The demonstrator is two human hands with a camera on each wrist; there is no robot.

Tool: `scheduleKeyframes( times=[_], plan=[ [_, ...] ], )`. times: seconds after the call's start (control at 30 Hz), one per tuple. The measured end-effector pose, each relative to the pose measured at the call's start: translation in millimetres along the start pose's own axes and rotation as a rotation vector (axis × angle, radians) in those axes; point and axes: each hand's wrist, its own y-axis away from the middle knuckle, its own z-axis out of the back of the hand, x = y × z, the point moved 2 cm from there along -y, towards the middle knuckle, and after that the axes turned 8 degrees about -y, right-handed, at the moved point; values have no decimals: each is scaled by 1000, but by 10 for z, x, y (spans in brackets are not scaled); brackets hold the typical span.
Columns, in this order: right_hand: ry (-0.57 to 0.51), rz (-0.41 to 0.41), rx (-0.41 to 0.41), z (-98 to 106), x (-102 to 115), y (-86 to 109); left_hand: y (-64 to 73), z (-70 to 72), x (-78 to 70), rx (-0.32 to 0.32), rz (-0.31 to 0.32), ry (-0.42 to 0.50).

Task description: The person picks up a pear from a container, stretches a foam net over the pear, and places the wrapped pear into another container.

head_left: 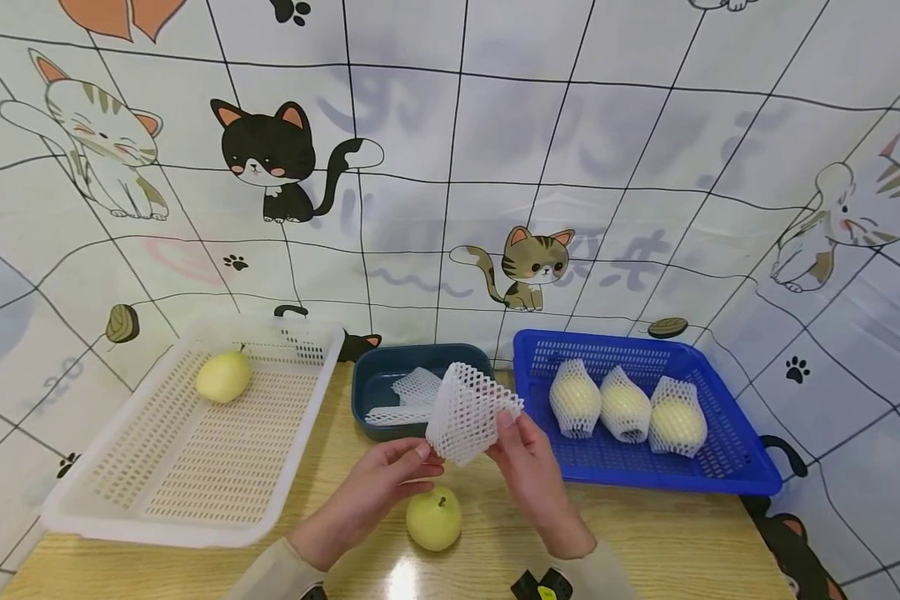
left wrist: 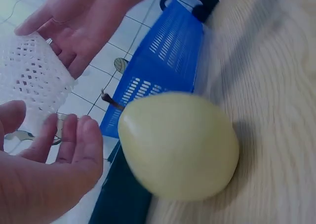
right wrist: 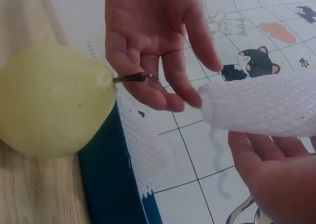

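Observation:
A white foam fruit net (head_left: 468, 417) hangs over the table, pinched at its right edge between my right hand's (head_left: 525, 475) thumb and fingers. My left hand (head_left: 378, 492) is at the net's lower left edge; its thumb and fingers are apart, with fingertips right at the opening in the right wrist view. A yellow-green pear (head_left: 433, 518) stands on the table below and between the hands, stem up. It looms large beside the left hand (left wrist: 54, 179) in the left wrist view.
Behind the net stands a dark teal bin (head_left: 375, 354) with more foam nets (head_left: 417, 388). The white basket (head_left: 300, 450) at left holds one pear (head_left: 225, 377). In the blue basket (head_left: 645, 475) at right lie three net-wrapped pears (head_left: 625, 403). A cat-print cloth (head_left: 412, 217) rises behind.

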Motion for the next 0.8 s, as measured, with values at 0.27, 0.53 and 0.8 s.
scheduleKeyframes(
  times=[0.27, 0.53, 0.8],
  plan=[
    [54, 12, 36, -20, -41, 24, -65, -33, 43, -90, 16, 322],
    [157, 72, 156, 16, -97, 68, -93, -47, 25, -193, -89, 553],
    [-72, 24, 322, 0, -44, 62, -111, -59, 58, -156, -92, 568]
  ],
)
